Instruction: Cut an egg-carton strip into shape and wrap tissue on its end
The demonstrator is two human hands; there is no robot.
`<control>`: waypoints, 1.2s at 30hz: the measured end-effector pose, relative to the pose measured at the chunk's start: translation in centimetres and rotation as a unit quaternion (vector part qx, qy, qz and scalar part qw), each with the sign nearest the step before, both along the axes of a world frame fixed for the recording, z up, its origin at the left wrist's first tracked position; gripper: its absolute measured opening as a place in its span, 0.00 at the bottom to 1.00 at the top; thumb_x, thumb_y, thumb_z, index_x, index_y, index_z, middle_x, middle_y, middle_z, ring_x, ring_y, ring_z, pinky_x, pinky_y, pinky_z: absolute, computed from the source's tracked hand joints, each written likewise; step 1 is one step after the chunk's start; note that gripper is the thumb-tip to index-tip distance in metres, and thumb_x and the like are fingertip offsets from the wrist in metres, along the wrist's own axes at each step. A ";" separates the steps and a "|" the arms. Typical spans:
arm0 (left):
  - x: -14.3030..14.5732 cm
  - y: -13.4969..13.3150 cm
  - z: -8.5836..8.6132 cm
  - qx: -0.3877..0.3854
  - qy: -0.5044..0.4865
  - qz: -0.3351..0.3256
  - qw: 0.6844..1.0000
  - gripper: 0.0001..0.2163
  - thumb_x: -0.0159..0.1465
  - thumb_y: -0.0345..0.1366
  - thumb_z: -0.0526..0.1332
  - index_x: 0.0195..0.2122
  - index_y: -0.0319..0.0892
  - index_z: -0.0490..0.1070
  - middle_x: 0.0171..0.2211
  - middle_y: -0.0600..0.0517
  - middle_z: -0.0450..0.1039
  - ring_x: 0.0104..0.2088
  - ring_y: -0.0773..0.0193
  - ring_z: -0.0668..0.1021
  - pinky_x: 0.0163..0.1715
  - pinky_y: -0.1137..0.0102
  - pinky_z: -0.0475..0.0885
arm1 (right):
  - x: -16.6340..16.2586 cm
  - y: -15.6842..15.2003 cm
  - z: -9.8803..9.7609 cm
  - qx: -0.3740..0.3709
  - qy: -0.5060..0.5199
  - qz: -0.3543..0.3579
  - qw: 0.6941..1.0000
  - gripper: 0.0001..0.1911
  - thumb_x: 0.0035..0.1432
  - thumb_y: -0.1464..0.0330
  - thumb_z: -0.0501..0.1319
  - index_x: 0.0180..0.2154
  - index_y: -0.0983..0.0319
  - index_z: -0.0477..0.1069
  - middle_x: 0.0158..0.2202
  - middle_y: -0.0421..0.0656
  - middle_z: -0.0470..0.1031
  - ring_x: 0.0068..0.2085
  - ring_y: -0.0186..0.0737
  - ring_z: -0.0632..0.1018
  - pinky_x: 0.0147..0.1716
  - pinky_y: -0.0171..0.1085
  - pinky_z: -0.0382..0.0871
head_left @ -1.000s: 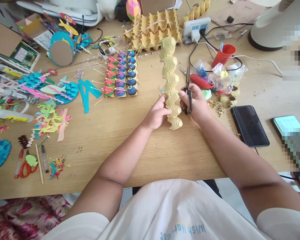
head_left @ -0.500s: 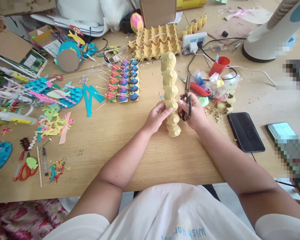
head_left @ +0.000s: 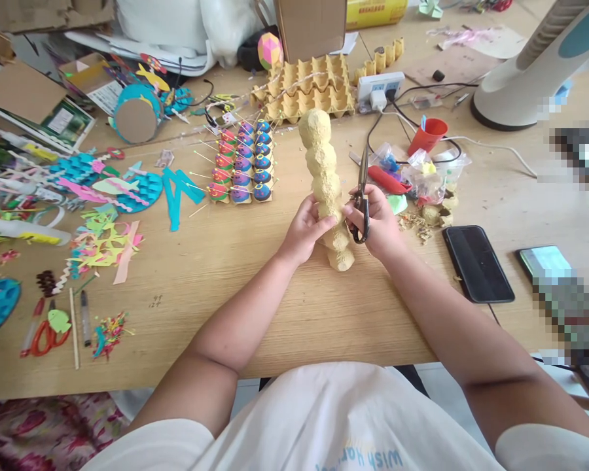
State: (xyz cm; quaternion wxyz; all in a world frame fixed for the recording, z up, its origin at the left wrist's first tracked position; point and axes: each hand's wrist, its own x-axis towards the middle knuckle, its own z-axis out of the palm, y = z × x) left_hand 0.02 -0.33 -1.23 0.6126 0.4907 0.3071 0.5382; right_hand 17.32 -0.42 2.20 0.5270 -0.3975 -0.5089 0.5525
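Strip (head_left: 319, 157) of bumpy carton, bare and uncoloured, is up off the table (head_left: 255, 294) in front of the body, domes upward. Left hand (head_left: 302, 229) grips its near half from the side, thumb over the top. Right hand (head_left: 380, 226) grasps black scissors (head_left: 362, 183) by the handles, points away, blades apparently together; its fingertips are at the strip's edge, contact uncertain.

Done, by the look of it: strip separate from any tray; three rows (head_left: 243, 160) beyond the left hand coloured red, purple and blue, with thin pins stuck in. Crumbs (head_left: 417, 226) beside the right hand suggest trimming under way.

Left, as I judge it: strip carries no paint or pins. Whether its edges are fully trimmed, cannot tell. Uncut tray (head_left: 319, 98) lies at the back.
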 end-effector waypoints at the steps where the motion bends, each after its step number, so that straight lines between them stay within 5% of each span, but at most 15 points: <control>1: 0.0 -0.1 0.1 -0.008 -0.004 -0.001 1.000 0.31 0.58 0.55 0.78 0.57 0.52 0.71 0.55 0.49 0.82 0.57 0.54 0.83 0.57 0.60 0.76 | 0.1 0.0 0.0 0.005 -0.009 -0.009 1.000 0.34 0.50 0.43 0.78 0.45 0.50 0.64 0.30 0.33 0.69 0.26 0.35 0.68 0.24 0.37 0.64; 12: -0.6 -0.3 0.4 -0.055 -0.043 -0.027 0.997 0.32 0.54 0.54 0.79 0.57 0.59 0.72 0.40 0.57 0.81 0.35 0.61 0.83 0.36 0.64 0.76 | 1.7 1.7 -1.7 0.129 -0.185 -0.064 0.972 0.31 0.61 0.43 0.70 0.51 0.50 0.59 0.36 0.37 0.72 0.36 0.42 0.76 0.37 0.44 0.74; 24: -0.8 -1.0 1.1 -0.083 -0.065 -0.089 0.990 0.29 0.56 0.46 0.78 0.58 0.53 0.74 0.43 0.56 0.84 0.38 0.64 0.85 0.38 0.71 0.80 | 2.2 1.9 -2.5 0.229 -0.305 -0.156 0.911 0.18 0.63 0.58 0.68 0.50 0.55 0.68 0.35 0.38 0.75 0.34 0.39 0.73 0.36 0.41 0.68; 36: -0.8 -1.1 1.1 -0.095 -0.066 -0.120 0.986 0.29 0.55 0.45 0.78 0.58 0.53 0.74 0.43 0.56 0.82 0.37 0.66 0.84 0.38 0.70 0.81 | 2.3 1.5 -2.0 0.247 -0.356 -0.193 0.880 0.16 0.67 0.56 0.68 0.50 0.55 0.70 0.35 0.39 0.78 0.33 0.40 0.75 0.35 0.42 0.69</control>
